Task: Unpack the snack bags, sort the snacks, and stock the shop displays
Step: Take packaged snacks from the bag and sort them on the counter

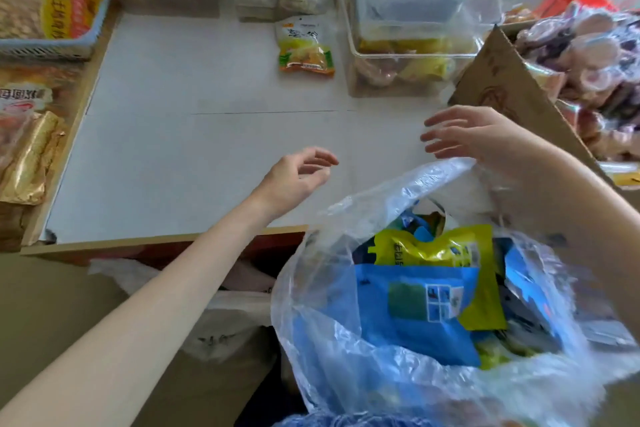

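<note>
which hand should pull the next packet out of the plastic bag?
Probably right. The right hand is open at the plastic bag's rim, above the yellow-green packet. The left hand hovers open over the white table, beside the bag.

— Where are the hands?
— Left hand (298,175) and right hand (474,135) hover empty, fingers loose, above the white tabletop (207,135).
— And below?
— A clear crinkled plastic bag (346,340) with blue and yellow-green snack packets (415,305).

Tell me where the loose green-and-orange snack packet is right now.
The snack packet lies flat on the white table, top centre of the head view, just left of the stacked clear bins, far from both hands.
</note>
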